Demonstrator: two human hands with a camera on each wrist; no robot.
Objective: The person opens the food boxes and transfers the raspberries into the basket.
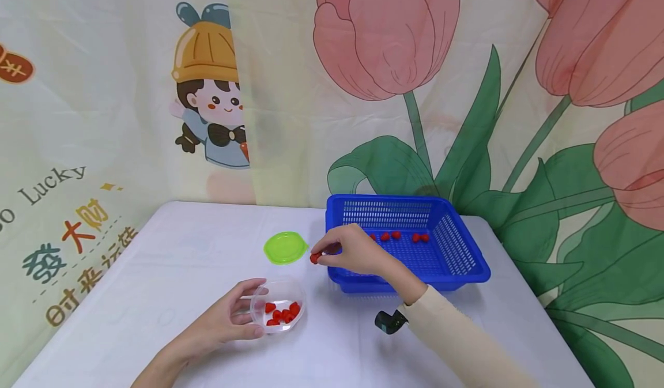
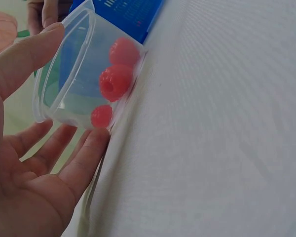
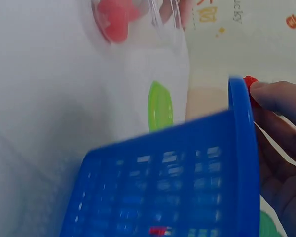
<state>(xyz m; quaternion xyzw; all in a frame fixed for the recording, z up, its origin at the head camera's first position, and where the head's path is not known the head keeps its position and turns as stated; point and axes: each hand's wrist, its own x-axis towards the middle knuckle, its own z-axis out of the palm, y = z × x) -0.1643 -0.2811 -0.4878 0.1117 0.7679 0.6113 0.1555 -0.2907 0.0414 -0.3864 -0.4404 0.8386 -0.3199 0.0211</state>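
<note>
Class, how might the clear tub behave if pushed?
The clear tub would probably slide easily, its thin see-through wall suggesting little weight. The red berries inside may roll, being rounded. Its open top could let them spill.

The white table (image 1: 202, 249) bears basket (image 1: 459, 247), tub (image 1: 280, 291), lid (image 1: 285, 248).

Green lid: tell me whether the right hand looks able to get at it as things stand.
Probably yes: the right hand is close by, and nothing covers the green lid. That hand pinches a red berry, though, so it would likely need to release that first.
</note>
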